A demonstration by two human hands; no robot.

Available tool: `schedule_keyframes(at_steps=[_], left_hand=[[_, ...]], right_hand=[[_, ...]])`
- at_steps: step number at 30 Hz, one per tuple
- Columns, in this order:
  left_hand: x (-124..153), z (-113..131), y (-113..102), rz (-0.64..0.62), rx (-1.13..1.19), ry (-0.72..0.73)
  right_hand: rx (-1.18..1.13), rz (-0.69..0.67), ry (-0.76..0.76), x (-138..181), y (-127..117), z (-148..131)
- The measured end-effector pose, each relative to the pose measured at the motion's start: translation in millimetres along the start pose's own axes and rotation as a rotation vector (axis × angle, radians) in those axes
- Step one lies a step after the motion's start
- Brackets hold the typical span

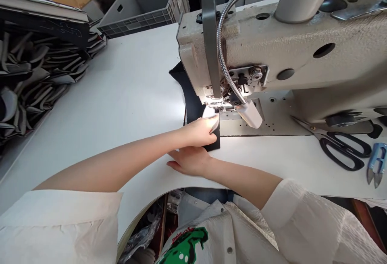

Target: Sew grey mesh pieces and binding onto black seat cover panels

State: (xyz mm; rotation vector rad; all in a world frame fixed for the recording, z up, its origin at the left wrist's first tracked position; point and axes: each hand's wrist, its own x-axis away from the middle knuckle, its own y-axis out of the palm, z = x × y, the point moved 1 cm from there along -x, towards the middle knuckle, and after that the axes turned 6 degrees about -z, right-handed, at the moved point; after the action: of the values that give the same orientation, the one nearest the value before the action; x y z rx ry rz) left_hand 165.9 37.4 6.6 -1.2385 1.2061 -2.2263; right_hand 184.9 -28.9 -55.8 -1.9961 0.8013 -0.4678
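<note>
My left hand (200, 132) is closed at the edge of a black fabric piece (193, 102), close in front of the sewing machine's needle area (218, 104). A greyish edge shows between its thumb and fingers; glare from the lamp washes out the fingertips. The fabric lies on the white table under the machine head, one pointed end reaching back to the left. Nearer the table's front edge, my right hand (192, 161) crosses below the left one. It rests low by the fabric's near end, fingers pointing left and partly apart; some are hidden under the left wrist.
Black-handled scissors (341, 143) and blue thread snips (377, 163) lie at the right. Stacked dark pieces with grey edges (33, 70) fill the far left. A grey crate (145, 4) stands behind the table. The lamp (250, 114) hangs beside the needle.
</note>
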Motion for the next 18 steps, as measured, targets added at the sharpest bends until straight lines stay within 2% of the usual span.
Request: schedule_keyframes(at_steps=[4,7,9,10,13,15,18], left_hand=[[5.1,-7.8,7.1,0.111,-0.185,0.092],[8.8,-18.0,18.4,0.251,-0.351,0.197],[9.1,-25.7,28.1,0.360,-0.444,0.243],[8.3,-29.4,32.8,0.413,-0.472,0.260],[1.7,-39.0,41.7,0.542,-0.496,0.306],[-5.0,-44.5,41.7,0.583,-0.495,0.332],[-15.8,-52.4,36.0,0.586,-0.502,0.362]], right_hand=[[0.091,0.073,-0.089,0.0,0.1,1.3],[0.175,0.076,-0.253,30.5,-4.6,5.9],[0.285,0.149,-0.328,61.8,-11.3,16.7],[0.342,0.199,-0.308,77.2,-15.6,24.7],[0.411,0.272,-0.077,109.4,-28.7,51.3],[0.404,0.253,0.011,115.6,-34.3,62.9],[0.397,0.251,0.020,111.7,-35.6,66.7]])
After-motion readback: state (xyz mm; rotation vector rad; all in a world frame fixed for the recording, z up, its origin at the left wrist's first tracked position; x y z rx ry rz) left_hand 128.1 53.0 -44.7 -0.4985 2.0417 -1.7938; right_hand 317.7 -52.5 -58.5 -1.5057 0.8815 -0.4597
